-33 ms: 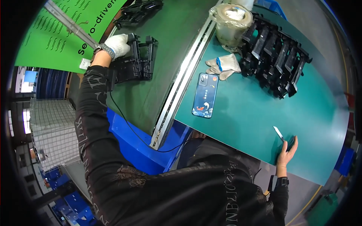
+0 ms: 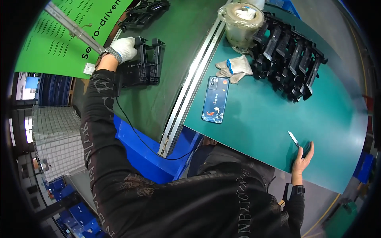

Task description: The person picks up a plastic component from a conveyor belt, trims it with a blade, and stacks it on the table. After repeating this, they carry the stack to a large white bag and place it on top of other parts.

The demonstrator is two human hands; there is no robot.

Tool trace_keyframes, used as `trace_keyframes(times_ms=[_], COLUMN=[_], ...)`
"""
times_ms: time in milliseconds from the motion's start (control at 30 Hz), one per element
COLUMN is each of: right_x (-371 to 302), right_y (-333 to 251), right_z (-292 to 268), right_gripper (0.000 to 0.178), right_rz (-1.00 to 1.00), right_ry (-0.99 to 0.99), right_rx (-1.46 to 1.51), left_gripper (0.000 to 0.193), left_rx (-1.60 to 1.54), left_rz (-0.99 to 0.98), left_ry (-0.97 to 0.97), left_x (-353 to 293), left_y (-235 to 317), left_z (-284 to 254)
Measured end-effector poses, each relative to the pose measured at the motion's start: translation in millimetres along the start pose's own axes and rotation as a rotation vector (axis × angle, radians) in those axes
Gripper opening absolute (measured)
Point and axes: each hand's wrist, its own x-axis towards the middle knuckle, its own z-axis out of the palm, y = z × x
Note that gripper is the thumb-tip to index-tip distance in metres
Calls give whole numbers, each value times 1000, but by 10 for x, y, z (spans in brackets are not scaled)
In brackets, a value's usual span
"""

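Black frame (image 2: 137,74): on the green belt (image 2: 143,115), just below and right of my left hand (image 2: 126,48).
Left hand: gloved, fingers curled by the frame's upper corner, can't tell if that's a proper grip tbh.
Right hand (image 2: 303,160): bare, holding a small knife (image 2: 293,139) over the counter (image 2: 246,127), blade well apart from the frame.
This one's progress: no blade on it, can't tell if it's been worked on.
Up the belt: more black parts (image 2: 145,14) beyond my left hand, none being touched, so I'd guess they're left to do.
Stacked parts (image 2: 289,59): bunched on the counter beyond my right hand, maybe done, maybe waiting.
Clutter between hands: phone (image 2: 215,101), loose glove (image 2: 236,68), film-wrapped roll (image 2: 240,33) farther out.
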Motion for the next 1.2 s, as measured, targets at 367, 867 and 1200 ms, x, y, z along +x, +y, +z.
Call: trace_keyframes(times_ms=[367,867,1200], right_x=[-25,35,-32], right_y=[-3,-118,-87], right_z=[16,-30,36], right_gripper=[58,51,27], right_rz=[26,-275,-346], right_ry=[25,-49,-29], right_rx=[64,-65,-164], left_gripper=[27,26,36], left_rx=[65,-263,-395], left_rz=[2,290,742], left_ry=[-151,197,778], left_x=[36,-1089,-1670], left_y=[353,586,968], left_z=[41,-159,-487])
